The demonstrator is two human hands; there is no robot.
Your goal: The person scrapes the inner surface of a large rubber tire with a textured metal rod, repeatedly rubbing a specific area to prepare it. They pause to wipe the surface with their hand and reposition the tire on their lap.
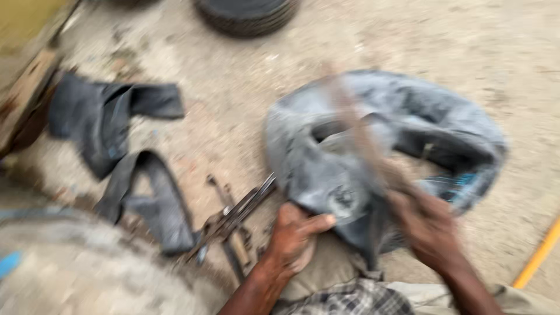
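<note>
A grey rubber inner tube [408, 116] lies folded on the dirt ground ahead of me, its near part draped over my knee. My left hand [294, 233] clamps the tube's near edge, thumb on top beside a round roughened patch [344, 198]. My right hand [429, 227] is blurred by motion and grips a long thin brown tool [356, 128] that slants up and to the left across the tube. What kind of tool it is cannot be made out.
Metal hand tools, pliers or shears among them [233, 216], lie on the ground left of my left hand. Strips of black rubber [116, 122] lie further left. A tyre [248, 14] sits at the top. A yellow rod [539, 254] crosses the right edge.
</note>
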